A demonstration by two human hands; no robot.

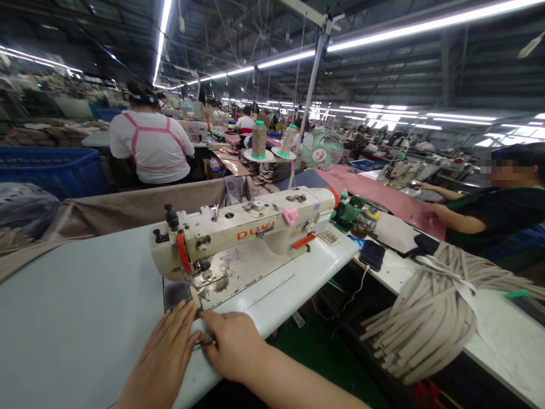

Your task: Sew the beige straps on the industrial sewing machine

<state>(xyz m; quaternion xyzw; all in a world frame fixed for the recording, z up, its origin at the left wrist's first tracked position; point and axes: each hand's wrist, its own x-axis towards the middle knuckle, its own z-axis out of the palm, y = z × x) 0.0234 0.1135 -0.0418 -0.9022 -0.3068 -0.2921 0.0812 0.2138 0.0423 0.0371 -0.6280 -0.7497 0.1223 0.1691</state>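
Dark piece (205,342), small and thin, lies on the white table (76,318) just in front of the presser foot (193,286) of the cream sewing machine (242,233). My right hand (232,343) pinches it, and my left hand (164,358) lies flat, fingertips against it. I judge I'm lining it up for stitching; next calls for sliding it squarely under the foot, fingers clear of the needle

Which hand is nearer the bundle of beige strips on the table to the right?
Right. The right hand rests in front of the sewing machine, well left of the bundle of beige strips; the left hand sits beside it, farther left again.
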